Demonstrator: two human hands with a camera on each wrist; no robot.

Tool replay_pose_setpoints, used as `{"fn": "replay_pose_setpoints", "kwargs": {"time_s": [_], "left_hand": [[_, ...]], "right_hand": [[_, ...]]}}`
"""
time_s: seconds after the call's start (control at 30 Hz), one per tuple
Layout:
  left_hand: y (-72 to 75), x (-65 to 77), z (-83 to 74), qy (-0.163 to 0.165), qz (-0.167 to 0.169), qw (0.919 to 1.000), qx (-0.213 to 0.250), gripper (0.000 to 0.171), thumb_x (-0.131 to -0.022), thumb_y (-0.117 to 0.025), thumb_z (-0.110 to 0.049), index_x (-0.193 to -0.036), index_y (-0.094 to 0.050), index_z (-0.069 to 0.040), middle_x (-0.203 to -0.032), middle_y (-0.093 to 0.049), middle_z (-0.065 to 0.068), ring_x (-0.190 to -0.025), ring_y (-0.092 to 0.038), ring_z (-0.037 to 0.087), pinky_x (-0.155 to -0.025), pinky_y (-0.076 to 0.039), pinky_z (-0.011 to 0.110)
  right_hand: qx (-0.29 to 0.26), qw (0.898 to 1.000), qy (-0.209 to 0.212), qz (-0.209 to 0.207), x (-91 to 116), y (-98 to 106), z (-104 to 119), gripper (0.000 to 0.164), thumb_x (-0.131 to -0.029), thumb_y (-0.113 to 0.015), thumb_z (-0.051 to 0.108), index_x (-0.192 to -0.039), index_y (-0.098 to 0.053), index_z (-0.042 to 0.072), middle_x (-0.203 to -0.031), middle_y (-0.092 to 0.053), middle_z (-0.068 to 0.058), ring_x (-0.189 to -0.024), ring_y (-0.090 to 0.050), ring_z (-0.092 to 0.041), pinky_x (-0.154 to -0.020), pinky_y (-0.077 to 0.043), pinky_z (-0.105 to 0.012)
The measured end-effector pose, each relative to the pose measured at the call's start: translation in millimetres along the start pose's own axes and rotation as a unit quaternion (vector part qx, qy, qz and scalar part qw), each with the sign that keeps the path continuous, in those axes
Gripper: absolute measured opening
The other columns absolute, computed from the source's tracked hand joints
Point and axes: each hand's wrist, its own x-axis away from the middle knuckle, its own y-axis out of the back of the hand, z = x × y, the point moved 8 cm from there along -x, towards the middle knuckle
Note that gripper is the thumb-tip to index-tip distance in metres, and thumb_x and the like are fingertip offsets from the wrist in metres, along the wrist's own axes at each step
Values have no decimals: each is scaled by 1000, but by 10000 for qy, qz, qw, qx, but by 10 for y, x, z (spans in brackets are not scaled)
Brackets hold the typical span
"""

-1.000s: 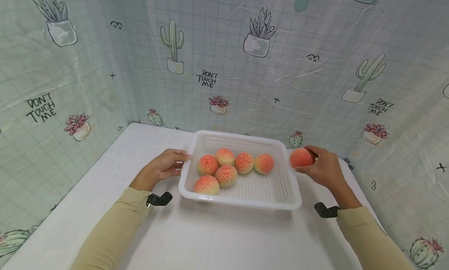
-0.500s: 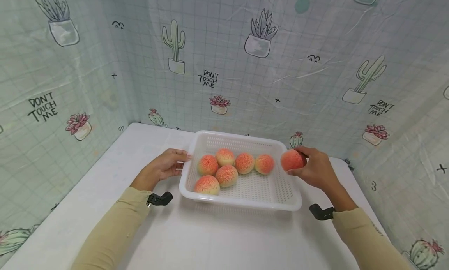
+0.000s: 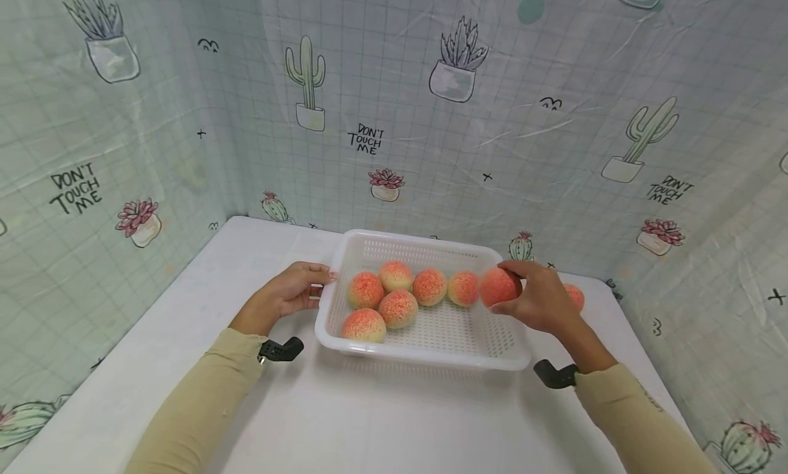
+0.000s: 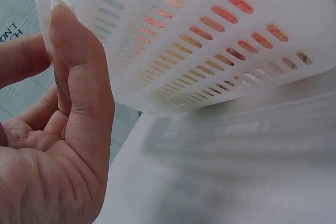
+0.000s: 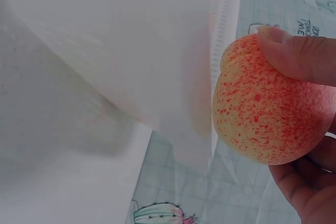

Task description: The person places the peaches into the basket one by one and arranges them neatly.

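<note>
A white perforated plastic basket point(image 3: 425, 359) stands on the table with several red-and-yellow peaches point(image 3: 398, 308) inside, mostly on its left side. My left hand point(image 3: 289, 289) grips the basket's left rim between thumb and fingers; the left wrist view shows the thumb point(image 4: 84, 72) against the slotted outer wall. In my right hand point(image 3: 544, 299) is another peach point(image 3: 499, 287), pinched between thumb and fingers over the basket's right end. The right wrist view has this speckled peach point(image 5: 262, 108) close beside the basket's rim.
One more peach point(image 3: 574, 297) lies on the white table point(image 3: 394, 419) at the right, partly behind my right hand. A cactus-print cloth point(image 3: 425, 152) hangs at the back and both sides of the table.
My right hand has carried its peach leftward, from beside the right rim to over the basket's right end. The peach on the table behind it has come into view. My left hand stays put.
</note>
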Motion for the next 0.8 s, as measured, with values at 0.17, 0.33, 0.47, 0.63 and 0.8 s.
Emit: {"fn": "replay_pose_setpoints", "kwargs": {"time_s": [0.17,0.33,0.47,0.63,0.8], "left_hand": [[8,-6,10,2,-5,10000,-4,37,-102,-65,-14,-133,-60,5,-107,-71,3,-93,-67,17,-81,-64,36],[2,-18,9,2,-3,10000,1,43,-102,-64,-15,-139,-56,7,-109,-71,3,-94,-68,17,-81,-65,36],[-1,-18,8,15,-20,10000,8,45,-102,-65,-15,-140,-55,7,-109,-71,4,-94,-68,17,-81,-64,35],[0,-7,7,10,-6,10000,-24,46,-102,-64,-14,-141,-54,8,-110,-70,5,-93,-67,17,-81,-64,35],[3,-7,5,15,-15,10000,-44,46,-103,-63,-13,-142,-53,8,-112,-69,5,-93,-67,17,-81,-64,34]], "right_hand": [[-40,9999,108,120,-25,-55,62,70,-71,-95,14,-133,-65,1,-123,-71,-19,-103,-66,-34,-86,-63,-52],[-116,9994,176,278,-41,-118,126,72,-70,-96,16,-134,-66,2,-128,-70,-18,-107,-66,-33,-88,-63,-51],[-110,9988,158,445,-40,-184,171,72,-71,-96,17,-135,-66,3,-126,-70,-16,-107,-64,-32,-88,-62,-50],[-182,9980,175,588,-29,-244,237,70,-70,-96,16,-133,-67,4,-125,-71,-15,-108,-64,-31,-90,-62,-49],[-220,9970,345,654,-31,-291,317,71,-69,-98,17,-132,-68,5,-127,-72,-15,-110,-67,-31,-92,-62,-51]]}}
